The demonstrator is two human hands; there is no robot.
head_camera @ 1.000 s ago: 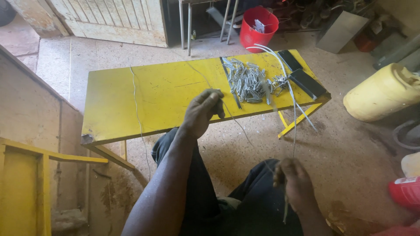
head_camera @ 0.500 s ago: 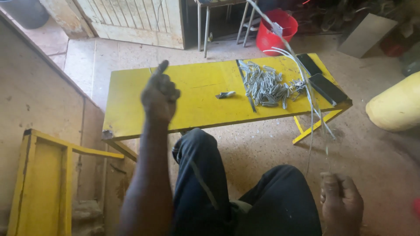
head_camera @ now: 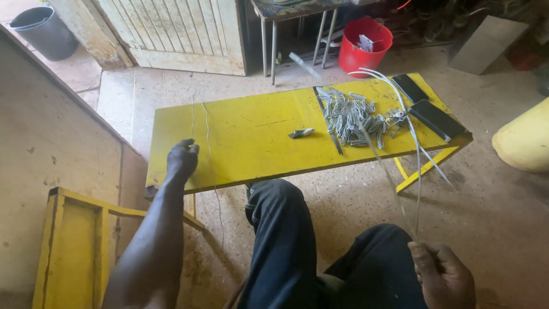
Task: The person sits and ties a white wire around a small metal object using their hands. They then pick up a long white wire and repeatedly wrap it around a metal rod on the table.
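Observation:
My left hand (head_camera: 182,160) rests at the left front edge of the low yellow table (head_camera: 251,143), fingers curled around a thin wire (head_camera: 207,131) that runs across the tabletop and hangs down below the edge. Low at the right, beside my knee, my right hand (head_camera: 443,274) pinches thin pale wire strands (head_camera: 417,177). These rise toward the white cable (head_camera: 394,91) on the table. A pile of short grey metal pieces (head_camera: 351,117) lies on the table's right half. One small metal piece (head_camera: 301,133) lies apart from it.
Two black phones (head_camera: 436,117) lie on the table's right end. A red bucket (head_camera: 365,43) and metal stool legs (head_camera: 297,40) stand behind it. A yellow jerrycan (head_camera: 523,140) sits at the right, a yellow wooden frame (head_camera: 74,240) at the left, and a grey bucket (head_camera: 43,31) at the far left.
My left hand was near the pile, rose into the air, and has now come down at the table's left front edge. The right hand stayed low at the right.

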